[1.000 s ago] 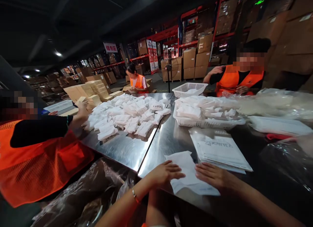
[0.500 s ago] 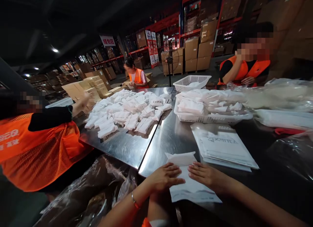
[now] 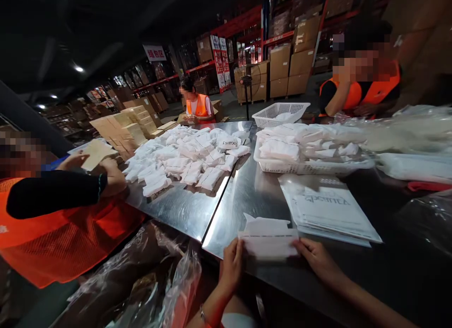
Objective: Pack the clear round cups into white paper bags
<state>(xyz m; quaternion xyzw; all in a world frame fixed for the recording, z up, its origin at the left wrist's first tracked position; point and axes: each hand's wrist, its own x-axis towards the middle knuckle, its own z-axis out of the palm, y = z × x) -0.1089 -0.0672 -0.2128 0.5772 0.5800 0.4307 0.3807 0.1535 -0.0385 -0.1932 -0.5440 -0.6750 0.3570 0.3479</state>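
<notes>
Both hands, left hand (image 3: pixel 231 264) and right hand (image 3: pixel 316 257), had fingers clamped on a folded white garment (image 3: pixel 268 241), unbagged, beside the stack of printed poly bags (image 3: pixel 328 210) on the tabletop (image 3: pixel 243 196).

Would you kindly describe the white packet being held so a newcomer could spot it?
On the steel table, at its near edge, the left hand and right hand hold a folded white packet. Unlike the flat bag stack beside it, it is lifted.

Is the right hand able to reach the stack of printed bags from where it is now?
Probably yes: the right hand lies just below the stack of printed bags, with only bare steel table between.
</notes>
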